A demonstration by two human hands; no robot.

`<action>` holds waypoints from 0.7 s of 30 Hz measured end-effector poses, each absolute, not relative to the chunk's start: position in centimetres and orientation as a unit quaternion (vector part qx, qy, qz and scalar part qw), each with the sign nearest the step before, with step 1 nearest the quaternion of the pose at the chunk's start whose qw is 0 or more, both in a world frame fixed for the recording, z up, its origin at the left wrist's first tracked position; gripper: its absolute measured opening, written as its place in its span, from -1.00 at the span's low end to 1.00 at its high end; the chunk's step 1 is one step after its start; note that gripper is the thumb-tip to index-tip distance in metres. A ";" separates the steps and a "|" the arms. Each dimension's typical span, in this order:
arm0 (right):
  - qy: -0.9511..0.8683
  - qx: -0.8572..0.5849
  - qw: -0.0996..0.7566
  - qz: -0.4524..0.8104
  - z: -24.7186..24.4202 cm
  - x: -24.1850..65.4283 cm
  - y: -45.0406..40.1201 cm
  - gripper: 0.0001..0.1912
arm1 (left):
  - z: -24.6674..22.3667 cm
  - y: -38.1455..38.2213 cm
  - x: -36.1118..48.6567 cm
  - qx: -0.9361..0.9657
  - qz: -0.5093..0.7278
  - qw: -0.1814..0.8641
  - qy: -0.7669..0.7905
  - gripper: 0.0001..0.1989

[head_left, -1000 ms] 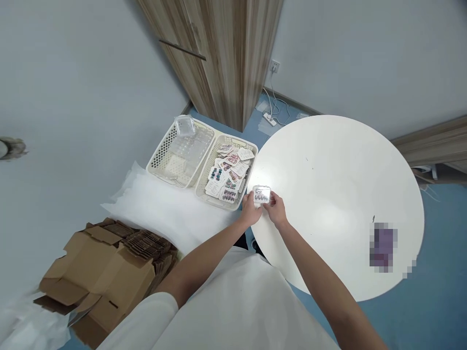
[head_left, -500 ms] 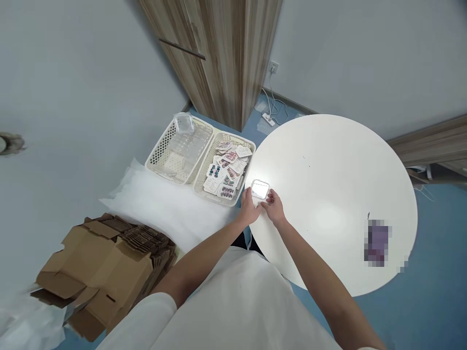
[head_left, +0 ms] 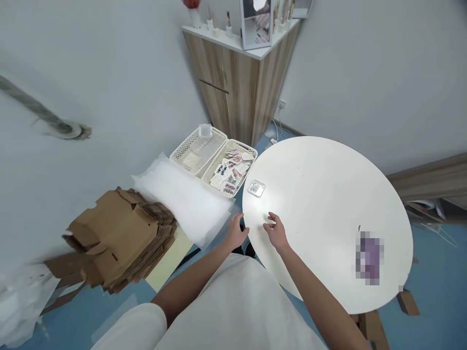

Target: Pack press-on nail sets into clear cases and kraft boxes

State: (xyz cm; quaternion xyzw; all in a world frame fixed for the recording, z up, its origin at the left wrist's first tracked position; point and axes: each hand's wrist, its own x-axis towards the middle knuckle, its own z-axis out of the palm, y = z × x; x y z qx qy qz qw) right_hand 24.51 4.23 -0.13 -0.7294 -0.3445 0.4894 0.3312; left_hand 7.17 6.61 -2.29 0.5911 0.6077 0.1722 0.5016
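A small clear plastic case (head_left: 256, 188) lies flat near the left edge of the round white table (head_left: 328, 194). My left hand (head_left: 237, 232) is below the case at the table's edge, fingers apart and holding nothing. Over the tabletop, to its right, my right hand (head_left: 275, 231) is also empty with its fingers spread. Neither hand touches the case. Left of the table stands a white basket (head_left: 251, 167) of printed cards (head_left: 233, 170). Beside that, another white basket (head_left: 175, 154) holds clear plastic cases (head_left: 207, 146).
White sheets (head_left: 186, 199) lie in front of the baskets. Stacked flattened brown cardboard boxes (head_left: 124, 233) are at the left. A blurred purple item (head_left: 371, 257) rests on the table's right side. A wooden cabinet (head_left: 233, 82) stands behind.
Both hands have let go of the clear case and drawn back toward my body, with their fingers apart. The camera view has shifted, showing the cabinet top.
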 end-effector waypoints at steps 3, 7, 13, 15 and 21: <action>-0.354 -0.708 0.331 0.514 0.1 24.5 2.2 -0.50 | -2.1 3.8 5.3 0.567 0.136 0.497 0.642 -0.52; -0.386 -0.664 0.309 0.561 0.2 24.0 0.7 -0.58 | -0.8 1.0 2.0 0.533 0.062 0.546 0.644 -0.49; -0.448 -0.626 0.257 0.584 0.9 22.9 0.1 -0.62 | 1.3 -0.1 -3.1 0.523 0.020 0.561 0.642 -0.38; -0.467 -0.625 0.243 0.576 1.0 22.4 0.2 -0.63 | 1.3 0.3 -4.3 0.526 0.043 0.542 0.654 -0.38; -0.515 -0.602 0.203 0.576 -0.7 18.9 2.3 -0.66 | 0.3 3.3 -6.7 0.556 0.097 0.496 0.660 -0.40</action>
